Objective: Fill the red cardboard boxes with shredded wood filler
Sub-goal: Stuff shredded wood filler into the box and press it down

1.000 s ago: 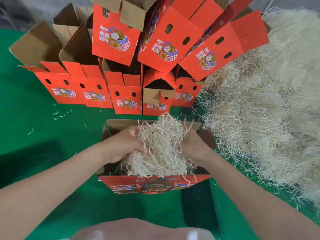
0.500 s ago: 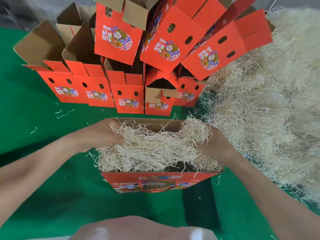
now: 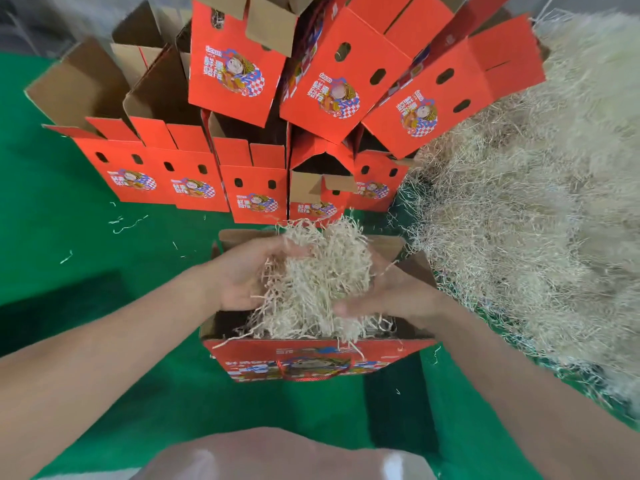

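An open red cardboard box [image 3: 311, 358] stands on the green floor right in front of me. Over its opening I hold a clump of pale shredded wood filler [image 3: 318, 278] between both hands. My left hand [image 3: 239, 275] cups the clump from the left with curled fingers. My right hand [image 3: 384, 292] cups it from the right, thumb toward me. Loose strands hang down into the box and over its near wall. The box's bottom is mostly hidden by the filler and my hands.
A big heap of shredded wood filler [image 3: 519, 209] lies to the right. Several red boxes [image 3: 252, 188] with open flaps stand in a row behind, with more red boxes [image 3: 346, 71] stacked tilted on top. Green floor [image 3: 69, 237] stretches to the left, with stray strands.
Half a second ago the filler lay spread wide across the box with my hands apart at its ends. Now both hands have come together and gathered it into a raised clump.
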